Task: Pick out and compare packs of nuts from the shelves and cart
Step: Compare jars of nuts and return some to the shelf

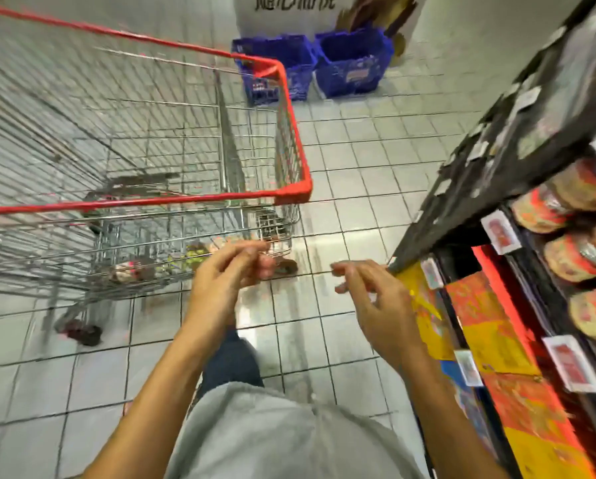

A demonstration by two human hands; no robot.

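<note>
A wire shopping cart [291, 133] with a red rim stands on the left. On its lower rack lies a blurred pack [193, 254] with green and red print. My left hand [227, 274] hovers in front of the cart's near right corner, fingers loosely curled, holding nothing. My right hand [372, 299] hangs beside it, fingers relaxed and spread, close to the shelf edge [393, 264] and holding nothing. Round packs [566, 257] in red and tan wrap fill the dark shelf on the right. The whole view is motion-blurred.
Two blue baskets [351, 63] sit on the tiled floor [358, 174] at the far end against a white display. Price tags [500, 231] line the shelf fronts. Yellow and orange boxes [490, 326] occupy the lower shelf. My leg and grey shirt fill the bottom centre.
</note>
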